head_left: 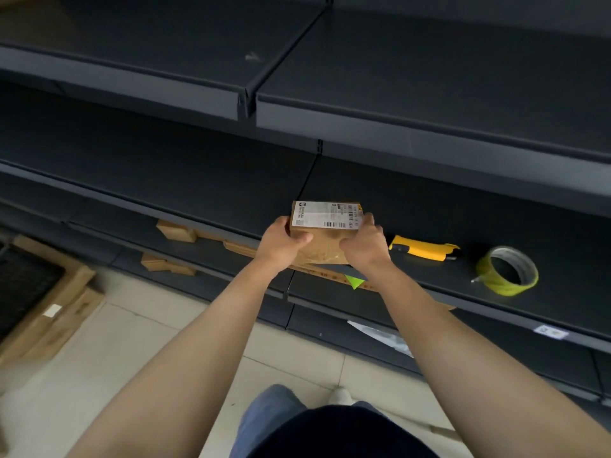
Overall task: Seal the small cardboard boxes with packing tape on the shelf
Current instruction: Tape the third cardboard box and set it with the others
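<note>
Both hands, left hand and right hand, have fingers wrapped around a small brown cardboard box with white label, over the dark metal shelf; yellow-green tape roll sits nearby.

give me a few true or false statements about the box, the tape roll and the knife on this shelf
1. Both hands grip the small cardboard box, left hand on its left side, right hand on its right. True.
2. The tape roll sits on top of the box. False: it lies on the dark shelf, well off to the right of the box.
3. A white shipping label with barcodes shows on the box. True.
4. The yellow utility knife is held in the right hand. False: it lies on the shelf, between the right hand and the tape roll.
5. The tape roll is bright red. False: it looks yellow-green.
</note>
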`<action>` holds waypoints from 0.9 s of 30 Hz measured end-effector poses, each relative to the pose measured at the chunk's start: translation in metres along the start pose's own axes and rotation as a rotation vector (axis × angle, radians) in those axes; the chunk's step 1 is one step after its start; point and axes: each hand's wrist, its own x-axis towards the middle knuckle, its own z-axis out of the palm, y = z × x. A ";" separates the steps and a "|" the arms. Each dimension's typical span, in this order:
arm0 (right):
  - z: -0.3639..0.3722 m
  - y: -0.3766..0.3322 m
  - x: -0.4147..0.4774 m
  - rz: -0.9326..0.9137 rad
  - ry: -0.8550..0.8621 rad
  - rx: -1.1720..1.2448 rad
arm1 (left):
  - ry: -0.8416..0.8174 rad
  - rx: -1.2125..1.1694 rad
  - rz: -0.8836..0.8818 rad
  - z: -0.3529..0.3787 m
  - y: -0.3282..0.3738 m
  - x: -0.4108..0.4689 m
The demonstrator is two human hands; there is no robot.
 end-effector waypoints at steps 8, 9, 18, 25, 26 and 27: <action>0.011 -0.019 0.003 0.093 -0.034 -0.058 | -0.148 -0.008 -0.025 -0.012 0.010 0.030; 0.013 -0.022 0.002 0.113 -0.037 -0.070 | -0.164 0.003 -0.025 -0.014 0.011 0.033; 0.013 -0.051 0.011 0.098 -0.048 -0.324 | -0.235 0.078 -0.010 -0.024 0.010 0.054; 0.019 -0.053 0.015 0.092 -0.028 -0.273 | -0.185 0.013 -0.038 -0.023 0.006 0.056; 0.020 -0.053 0.013 0.099 0.007 -0.253 | -0.165 -0.014 -0.055 -0.023 0.005 0.056; 0.022 -0.053 0.012 0.108 0.048 -0.231 | -0.146 -0.039 -0.081 -0.022 0.005 0.056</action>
